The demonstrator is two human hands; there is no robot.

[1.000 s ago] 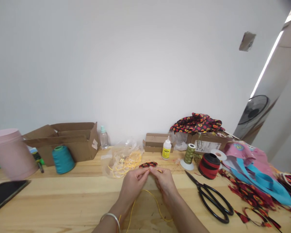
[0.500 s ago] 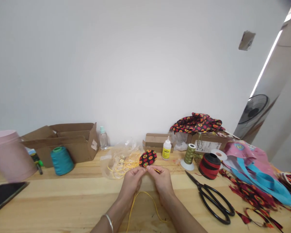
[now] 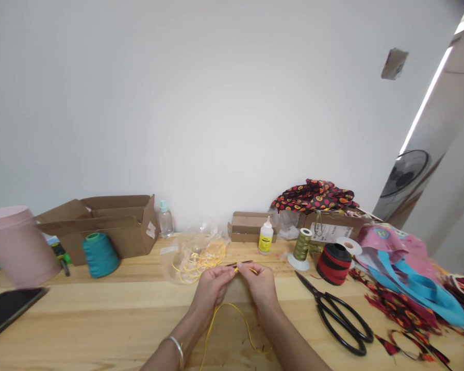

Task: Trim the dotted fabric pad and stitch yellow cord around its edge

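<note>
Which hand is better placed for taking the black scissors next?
Probably the right hand: the scissors lie on its side; the left hand is farther. Both hold yellow cord.

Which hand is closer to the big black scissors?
The right hand. It is just left of the scissors and does not touch them. It pinches a small fabric piece together with the left hand, which is farther left still.

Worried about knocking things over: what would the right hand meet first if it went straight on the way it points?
Past the fabric piece held in the right hand, probably the small cardboard box by the wall. The glue bottle stands just right of that line. Depth is unclear.
</note>
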